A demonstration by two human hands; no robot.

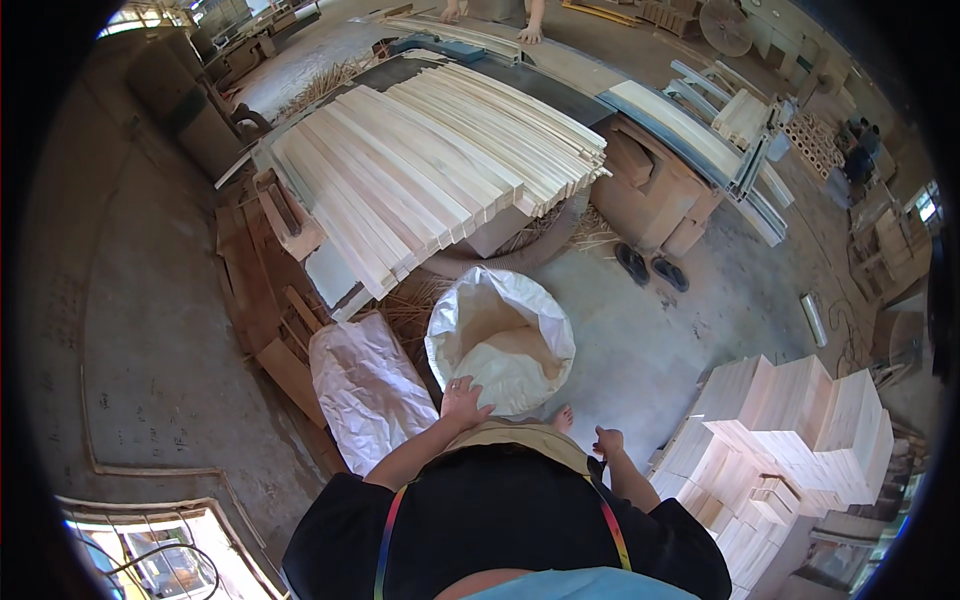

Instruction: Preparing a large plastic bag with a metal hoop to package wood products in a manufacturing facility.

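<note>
A person's left hand [463,401] lay open on the sack [500,338] rim at 6 o'clock, right hand [607,441] loosely closed and empty; leaning harder might tip sawdust out.

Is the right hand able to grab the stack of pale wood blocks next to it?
Probably yes. The right hand hangs free just left of the stacked wood blocks, with nothing between them. The left hand is busy on the open white sack.

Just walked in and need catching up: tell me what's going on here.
A person stands over an open white sack of sawdust on the workshop floor. The left hand rests on the sack's rim; the right hand hangs free beside a stack of pale wood blocks. Long planks lie piled beyond, where another person's hands rest on a bench.
</note>
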